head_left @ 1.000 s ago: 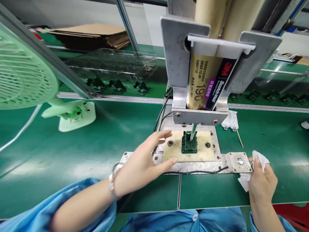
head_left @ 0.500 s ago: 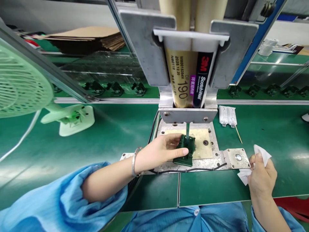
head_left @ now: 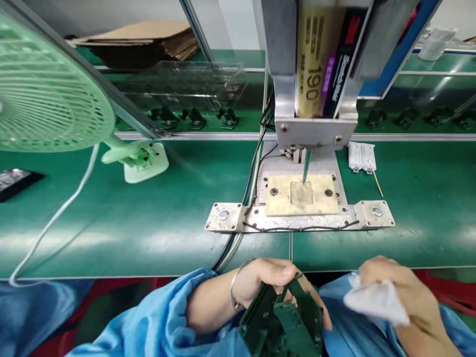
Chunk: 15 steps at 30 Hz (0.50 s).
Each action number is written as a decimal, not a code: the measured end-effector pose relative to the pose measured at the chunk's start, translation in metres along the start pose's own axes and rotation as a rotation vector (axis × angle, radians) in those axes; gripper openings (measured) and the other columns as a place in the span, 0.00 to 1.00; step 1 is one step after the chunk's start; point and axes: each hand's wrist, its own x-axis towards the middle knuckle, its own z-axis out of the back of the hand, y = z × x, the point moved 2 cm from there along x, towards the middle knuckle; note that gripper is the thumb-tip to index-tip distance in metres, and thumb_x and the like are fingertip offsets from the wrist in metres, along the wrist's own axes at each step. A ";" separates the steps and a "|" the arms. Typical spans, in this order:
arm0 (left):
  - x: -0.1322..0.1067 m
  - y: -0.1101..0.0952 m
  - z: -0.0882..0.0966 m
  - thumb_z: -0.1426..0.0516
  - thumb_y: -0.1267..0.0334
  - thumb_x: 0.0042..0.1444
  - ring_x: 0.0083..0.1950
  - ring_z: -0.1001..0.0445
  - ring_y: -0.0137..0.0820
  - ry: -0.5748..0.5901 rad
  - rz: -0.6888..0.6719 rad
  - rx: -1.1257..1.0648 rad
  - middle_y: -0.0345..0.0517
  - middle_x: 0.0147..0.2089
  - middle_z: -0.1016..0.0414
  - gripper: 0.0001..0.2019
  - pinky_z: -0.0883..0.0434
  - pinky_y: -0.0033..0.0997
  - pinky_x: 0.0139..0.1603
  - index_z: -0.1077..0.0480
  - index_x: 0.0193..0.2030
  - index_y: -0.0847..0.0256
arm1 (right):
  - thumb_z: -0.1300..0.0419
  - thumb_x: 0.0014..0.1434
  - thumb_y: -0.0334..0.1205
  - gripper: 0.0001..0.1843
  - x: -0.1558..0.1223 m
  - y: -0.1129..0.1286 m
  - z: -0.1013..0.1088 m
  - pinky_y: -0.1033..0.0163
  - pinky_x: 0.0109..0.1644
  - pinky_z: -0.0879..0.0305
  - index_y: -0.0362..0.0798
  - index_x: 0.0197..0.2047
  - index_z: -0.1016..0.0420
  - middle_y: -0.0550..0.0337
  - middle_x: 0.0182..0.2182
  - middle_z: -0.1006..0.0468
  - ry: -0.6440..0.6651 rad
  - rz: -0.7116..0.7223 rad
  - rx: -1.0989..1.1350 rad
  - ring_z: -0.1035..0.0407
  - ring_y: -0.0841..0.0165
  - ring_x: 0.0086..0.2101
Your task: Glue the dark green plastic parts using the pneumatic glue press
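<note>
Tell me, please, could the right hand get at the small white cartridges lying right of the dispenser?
Probably yes: the right hand grips a white cloth, but bare green table lies before the cartridges.

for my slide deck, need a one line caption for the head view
Left hand holds a green part, right hand a white wipe, before an adhesive dispenser.

Left hand point(head_left: 267, 285) lifted green part point(head_left: 286, 322) off fixture point(head_left: 301, 196) (apparently lapward).

Bright, even overhead light fills the scene; pale glare streaks lie across the green bench mat point(head_left: 148, 238). Wide-lens bending curves the edges, noticeably at the fan point(head_left: 48, 89). The white cloth point(head_left: 375, 300) and nearest hands are motion-blurred; shadows stay soft and faint
</note>
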 end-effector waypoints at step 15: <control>-0.002 0.008 -0.009 0.40 0.38 0.49 0.38 0.27 0.41 0.083 -0.170 0.266 0.50 0.34 0.24 0.30 0.32 0.38 0.45 0.22 0.40 0.69 | 0.68 0.73 0.55 0.35 0.004 0.036 -0.035 0.61 0.32 0.51 0.46 0.23 0.39 0.64 0.24 0.44 0.417 0.105 -0.322 0.47 0.72 0.24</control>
